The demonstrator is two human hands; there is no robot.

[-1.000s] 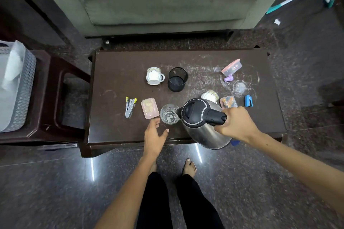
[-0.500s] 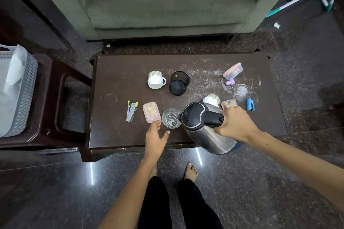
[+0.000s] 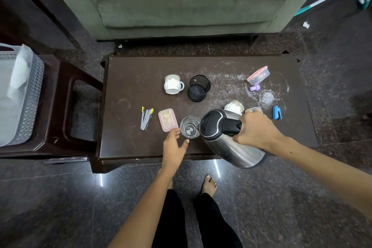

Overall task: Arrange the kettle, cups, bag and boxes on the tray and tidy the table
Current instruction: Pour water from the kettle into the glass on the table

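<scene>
My right hand point(image 3: 255, 132) grips the black handle of a steel kettle point(image 3: 227, 139), held tilted with its spout over a clear glass point(image 3: 189, 127) on the dark table point(image 3: 130, 86). My left hand point(image 3: 174, 146) lies open just in front of the glass, fingers near its base. A white patterned cup point(image 3: 173, 84) stands at the back, and a second cup point(image 3: 234, 106) shows partly behind the kettle. A pink box point(image 3: 167, 120) lies left of the glass. Another lidded box point(image 3: 258, 75) sits at the back right, and a small box point(image 3: 253, 110) peeks out beside my right hand.
A black mesh holder point(image 3: 198, 87), pens point(image 3: 146, 118), a purple cap point(image 3: 254, 87) and a blue stapler point(image 3: 276, 112) lie on the table. A grey perforated basket point(image 3: 30, 94) rests on a brown stool at left. A green sofa point(image 3: 181, 0) stands behind the table.
The view has shifted slightly, so the table sits a little lower in frame. The kettle stays tilted at the glass and my left hand stays by it.
</scene>
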